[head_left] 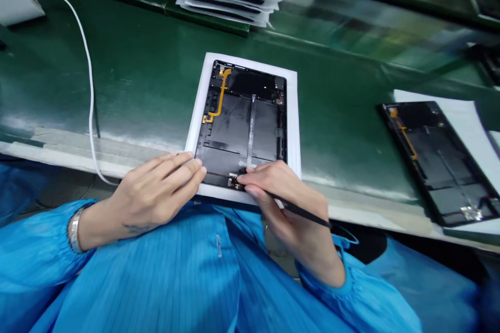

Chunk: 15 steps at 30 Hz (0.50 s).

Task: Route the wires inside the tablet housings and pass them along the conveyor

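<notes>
1. The left grip [160,187] lies palm-down, released, fingers extended to the near-left corner of the opened device [234,125].
2. The device lies on a white block [294,119] at the front of the desk [144,83]; delicate work beside its small metallic part [235,182] seems in hand, calling for steadiness.
3. The right grip [289,187], wrist angled inward, pinches a slim black tool [307,212] (its tip is hidden).

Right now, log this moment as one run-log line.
left hand: fingertips at tablet, lower left edge | right hand: holding black tool, near tablet's lower end | tablet: internals exposed, on white pad
</notes>
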Available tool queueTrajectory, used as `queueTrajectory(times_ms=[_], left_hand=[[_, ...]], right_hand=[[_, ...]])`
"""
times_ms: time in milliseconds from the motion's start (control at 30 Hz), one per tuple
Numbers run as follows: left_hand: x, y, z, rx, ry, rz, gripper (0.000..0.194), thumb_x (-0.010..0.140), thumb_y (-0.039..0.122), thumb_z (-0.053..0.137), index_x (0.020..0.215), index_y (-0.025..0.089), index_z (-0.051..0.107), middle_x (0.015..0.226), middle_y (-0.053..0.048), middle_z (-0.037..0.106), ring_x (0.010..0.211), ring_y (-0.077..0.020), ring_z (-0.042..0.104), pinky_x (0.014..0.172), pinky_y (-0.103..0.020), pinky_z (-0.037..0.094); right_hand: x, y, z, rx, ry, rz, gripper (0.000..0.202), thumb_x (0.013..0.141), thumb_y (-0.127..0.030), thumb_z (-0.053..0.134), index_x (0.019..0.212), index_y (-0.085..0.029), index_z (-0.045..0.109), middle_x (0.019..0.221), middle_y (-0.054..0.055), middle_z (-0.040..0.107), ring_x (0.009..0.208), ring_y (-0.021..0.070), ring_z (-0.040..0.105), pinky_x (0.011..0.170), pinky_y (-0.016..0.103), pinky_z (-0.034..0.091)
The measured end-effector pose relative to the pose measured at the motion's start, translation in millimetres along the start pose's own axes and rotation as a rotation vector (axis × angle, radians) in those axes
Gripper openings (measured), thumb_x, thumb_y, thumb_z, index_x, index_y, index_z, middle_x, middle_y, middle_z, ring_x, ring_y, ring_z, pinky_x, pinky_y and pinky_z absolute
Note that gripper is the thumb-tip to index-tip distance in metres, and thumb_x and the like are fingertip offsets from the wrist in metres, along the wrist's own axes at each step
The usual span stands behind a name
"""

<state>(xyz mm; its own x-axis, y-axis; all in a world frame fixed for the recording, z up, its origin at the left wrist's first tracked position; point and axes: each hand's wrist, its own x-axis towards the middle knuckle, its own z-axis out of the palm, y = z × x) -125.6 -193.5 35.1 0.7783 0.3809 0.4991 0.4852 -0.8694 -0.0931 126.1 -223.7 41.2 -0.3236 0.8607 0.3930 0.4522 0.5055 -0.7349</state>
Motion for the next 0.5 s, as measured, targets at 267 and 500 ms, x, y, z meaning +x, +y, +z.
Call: queueTrajectory(times_ms=[267,500], left_hand=[[22.1,5.0,2.4,0.016,-0.012,0.06,0.023,0.1,0.007,0.05,0.11,0.002,0.069,0.101,-0.015,0.076,0.096,-0.0269,0.072,0.082,-0.038,0.059],[23.5,12.1,11.7,0.055,0.015,0.06,0.021,0.098,0.011,0.056,0.112,0.002,0.069,0.099,-0.016,0.075,0.092,-0.0279,0.072,0.079,-0.038,0.058]], right_hand=[[-9.3,-1.1,5.0,-0.051,0.027,-0.034,0.018,0.095,-0.007,0.061,0.108,-0.018,0.066,0.096,0.005,0.07,0.091,0.018,0.063,0.086,0.035,0.052],[-12.9,-5.6,8.7,-0.227,-0.027,-0.137,0.017,0.094,-0.007,0.063,0.108,-0.015,0.063,0.091,0.007,0.069,0.087,0.0192,0.062,0.083,0.037,0.055]])
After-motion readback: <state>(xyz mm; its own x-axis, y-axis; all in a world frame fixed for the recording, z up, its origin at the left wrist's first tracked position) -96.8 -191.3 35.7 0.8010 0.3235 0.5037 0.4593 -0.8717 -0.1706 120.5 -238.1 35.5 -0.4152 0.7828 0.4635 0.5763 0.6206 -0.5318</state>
